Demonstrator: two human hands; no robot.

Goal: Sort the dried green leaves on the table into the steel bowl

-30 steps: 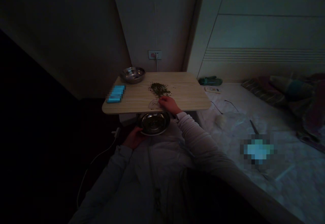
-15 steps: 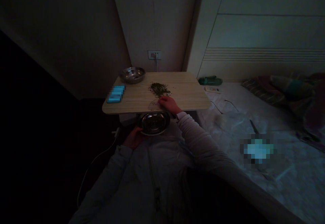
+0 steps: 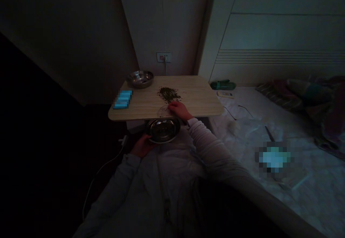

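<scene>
My left hand point(image 3: 142, 146) grips the near left rim of a shiny metal bowl point(image 3: 163, 132), which sits just below the table's front edge over my lap. Over the wooden table point(image 3: 199, 97), my right hand point(image 3: 178, 109) is closed, fingertips down near the front edge. A faint, see-through rounded piece point(image 3: 163, 111) shows at its fingertips, with a few dark specks by it. Just beyond lies a loose pile of small greenish-brown bits point(image 3: 169, 94). Dim light hides what, if anything, is inside the held bowl.
A second metal bowl point(image 3: 140, 79) stands at the table's back left, with a lit phone point(image 3: 123, 99) in front of it. On the bed at right are a green bottle point(image 3: 223, 85), a remote point(image 3: 225, 94) and a blurred bright screen point(image 3: 274, 158). A white cable point(image 3: 101, 168) hangs at left.
</scene>
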